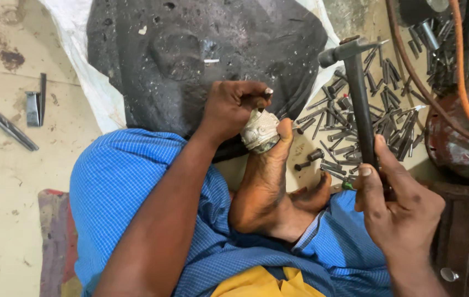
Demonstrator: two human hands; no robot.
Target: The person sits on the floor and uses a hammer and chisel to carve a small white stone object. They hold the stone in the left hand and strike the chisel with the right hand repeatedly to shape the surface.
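The right hand (pixel 397 206) grips a hammer (pixel 355 88) by its handle, shaft pointing away, head raised right of the work. The left hand (pixel 232 107), nearer the work, pinches a small chisel (pixel 266 94) onto a pale carved piece (pixel 259 131) braced by the foot (pixel 265 176) against a dark stone block (pixel 207 55). Loose punches (pixel 355 126) litter the floor (pixel 3 181) beyond.
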